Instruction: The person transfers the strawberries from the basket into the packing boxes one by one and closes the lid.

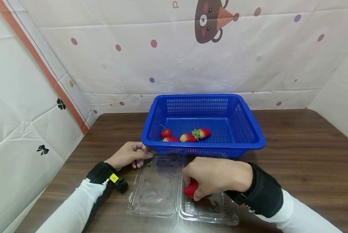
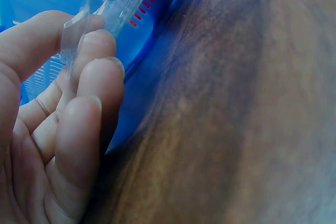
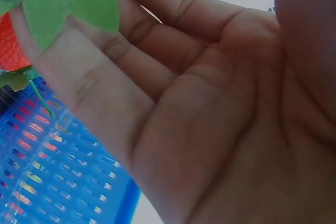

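A clear plastic clamshell box [image 1: 157,191] lies unfolded on the table, its two halves side by side. My left hand [image 1: 130,154] pinches the far left corner of the left half; in the left wrist view the thin plastic edge [image 2: 79,35] sits between thumb and fingers. Over the right half, my right hand [image 1: 214,174] holds a red strawberry [image 1: 190,189] with its fingertips. Green leaves [image 3: 73,3] show by these fingers in the right wrist view, with a red strawberry surface [image 3: 10,45] beside them. The hand hides part of the box's right half.
Just behind the box stands a blue plastic basket [image 1: 203,145]. Inside it are strawberries [image 1: 188,138] and a small round red fruit with a stem [image 1: 166,133]. Brown wood-grain table [image 1: 290,145] extends to both sides, and a patterned white cloth [image 1: 174,71] hangs behind.
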The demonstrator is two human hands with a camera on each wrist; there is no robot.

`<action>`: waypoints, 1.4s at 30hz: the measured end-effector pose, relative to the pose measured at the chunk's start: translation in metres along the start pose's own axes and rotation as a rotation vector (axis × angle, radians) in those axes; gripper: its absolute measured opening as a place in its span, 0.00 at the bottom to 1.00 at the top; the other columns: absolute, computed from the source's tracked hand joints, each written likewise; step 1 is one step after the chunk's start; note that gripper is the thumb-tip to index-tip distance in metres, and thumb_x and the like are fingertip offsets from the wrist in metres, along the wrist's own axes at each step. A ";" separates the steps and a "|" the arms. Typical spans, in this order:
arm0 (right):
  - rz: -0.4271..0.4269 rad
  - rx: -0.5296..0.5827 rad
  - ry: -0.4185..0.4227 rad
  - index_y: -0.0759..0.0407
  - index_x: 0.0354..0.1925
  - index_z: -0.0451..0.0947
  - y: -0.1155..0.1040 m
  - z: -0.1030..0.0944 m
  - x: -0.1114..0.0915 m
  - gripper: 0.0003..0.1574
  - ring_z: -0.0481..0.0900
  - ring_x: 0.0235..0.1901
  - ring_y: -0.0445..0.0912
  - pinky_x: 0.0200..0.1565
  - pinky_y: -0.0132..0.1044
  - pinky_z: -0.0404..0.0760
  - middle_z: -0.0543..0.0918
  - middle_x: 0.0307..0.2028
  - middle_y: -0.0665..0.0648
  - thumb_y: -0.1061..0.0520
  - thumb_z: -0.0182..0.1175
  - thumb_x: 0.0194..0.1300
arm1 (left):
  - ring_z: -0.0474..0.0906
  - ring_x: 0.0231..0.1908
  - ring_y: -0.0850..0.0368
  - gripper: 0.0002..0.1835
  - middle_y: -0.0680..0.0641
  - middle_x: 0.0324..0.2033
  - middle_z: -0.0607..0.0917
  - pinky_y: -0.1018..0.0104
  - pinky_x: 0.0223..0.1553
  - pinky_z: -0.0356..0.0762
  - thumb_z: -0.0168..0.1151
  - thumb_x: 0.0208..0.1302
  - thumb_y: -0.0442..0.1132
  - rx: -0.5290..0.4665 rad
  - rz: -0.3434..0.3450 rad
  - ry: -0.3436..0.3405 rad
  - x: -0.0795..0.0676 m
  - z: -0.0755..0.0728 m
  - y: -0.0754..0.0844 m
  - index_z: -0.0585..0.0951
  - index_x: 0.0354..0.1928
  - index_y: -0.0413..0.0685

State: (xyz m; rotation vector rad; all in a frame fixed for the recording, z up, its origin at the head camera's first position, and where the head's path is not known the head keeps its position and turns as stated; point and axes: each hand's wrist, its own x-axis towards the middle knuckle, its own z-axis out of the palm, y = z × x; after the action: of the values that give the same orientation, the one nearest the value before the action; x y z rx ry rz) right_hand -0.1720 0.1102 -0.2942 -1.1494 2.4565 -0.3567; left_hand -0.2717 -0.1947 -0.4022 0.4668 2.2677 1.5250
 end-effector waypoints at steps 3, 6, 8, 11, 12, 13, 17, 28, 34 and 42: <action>0.006 -0.012 -0.005 0.49 0.30 0.76 0.000 0.002 0.002 0.17 0.71 0.24 0.38 0.27 0.31 0.73 0.76 0.24 0.42 0.53 0.76 0.46 | 0.75 0.17 0.54 0.16 0.46 0.17 0.79 0.70 0.16 0.77 0.68 0.59 0.48 0.004 0.003 -0.002 0.000 0.000 0.000 0.76 0.31 0.42; 0.017 -0.021 -0.014 0.49 0.29 0.76 0.000 0.004 0.004 0.17 0.71 0.24 0.38 0.27 0.31 0.73 0.76 0.23 0.42 0.53 0.76 0.46 | 0.75 0.17 0.54 0.16 0.46 0.17 0.79 0.70 0.16 0.77 0.68 0.60 0.48 0.005 0.004 -0.002 0.000 0.000 0.001 0.76 0.31 0.42; 0.022 -0.024 -0.019 0.49 0.28 0.76 -0.001 0.005 0.005 0.16 0.70 0.23 0.38 0.27 0.31 0.73 0.75 0.23 0.42 0.54 0.76 0.46 | 0.75 0.17 0.55 0.16 0.47 0.17 0.79 0.70 0.16 0.77 0.68 0.60 0.48 0.005 0.004 -0.003 0.000 0.000 0.000 0.76 0.31 0.42; 0.025 -0.024 -0.024 0.49 0.27 0.75 -0.001 0.007 0.006 0.16 0.70 0.22 0.37 0.25 0.30 0.72 0.75 0.21 0.41 0.54 0.76 0.46 | 0.75 0.17 0.55 0.16 0.47 0.17 0.79 0.70 0.16 0.77 0.67 0.60 0.47 0.004 0.003 -0.003 0.000 0.000 0.001 0.76 0.31 0.42; 0.025 -0.025 -0.024 0.49 0.26 0.75 -0.001 0.007 0.006 0.16 0.70 0.22 0.37 0.25 0.30 0.72 0.74 0.21 0.41 0.54 0.76 0.46 | 0.75 0.17 0.55 0.16 0.47 0.17 0.79 0.70 0.16 0.77 0.67 0.60 0.47 0.004 0.003 -0.003 -0.001 0.000 0.001 0.76 0.31 0.42; 0.024 -0.029 -0.022 0.49 0.26 0.75 -0.001 0.008 0.006 0.17 0.70 0.21 0.37 0.24 0.30 0.71 0.74 0.21 0.41 0.54 0.76 0.46 | 0.75 0.17 0.54 0.16 0.47 0.16 0.79 0.71 0.16 0.76 0.67 0.60 0.47 0.005 0.003 -0.002 -0.001 0.000 0.001 0.76 0.31 0.42; 0.019 -0.040 -0.015 0.49 0.25 0.75 0.000 0.008 0.007 0.17 0.69 0.21 0.37 0.24 0.30 0.70 0.74 0.20 0.41 0.54 0.76 0.46 | 0.75 0.17 0.54 0.16 0.47 0.16 0.79 0.71 0.16 0.76 0.68 0.59 0.48 0.008 0.000 0.002 -0.001 0.000 0.002 0.77 0.31 0.42; 0.022 -0.038 -0.018 0.50 0.26 0.75 0.002 0.010 0.009 0.16 0.70 0.21 0.38 0.24 0.30 0.71 0.74 0.20 0.41 0.54 0.76 0.46 | 0.75 0.17 0.54 0.15 0.47 0.16 0.80 0.70 0.16 0.77 0.67 0.60 0.48 0.012 0.005 -0.004 -0.001 0.000 0.002 0.76 0.31 0.43; 0.009 -0.047 -0.001 0.49 0.26 0.77 0.003 0.012 0.010 0.15 0.70 0.21 0.37 0.24 0.30 0.71 0.74 0.20 0.41 0.53 0.76 0.46 | 0.76 0.17 0.55 0.15 0.48 0.16 0.80 0.71 0.16 0.77 0.67 0.60 0.47 0.009 0.013 -0.013 -0.001 0.000 0.002 0.76 0.31 0.43; 0.007 -0.039 0.005 0.49 0.27 0.77 0.005 0.012 0.010 0.14 0.70 0.21 0.37 0.24 0.30 0.72 0.74 0.21 0.41 0.53 0.75 0.48 | 0.76 0.17 0.55 0.16 0.47 0.16 0.80 0.70 0.16 0.78 0.68 0.59 0.48 0.027 0.002 0.008 0.000 0.000 0.002 0.76 0.31 0.43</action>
State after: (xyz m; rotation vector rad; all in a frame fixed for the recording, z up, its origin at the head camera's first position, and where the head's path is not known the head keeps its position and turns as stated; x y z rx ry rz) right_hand -0.1756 0.1045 -0.3091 -1.1572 2.4817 -0.3117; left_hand -0.2719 -0.1941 -0.4007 0.4717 2.2975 1.5014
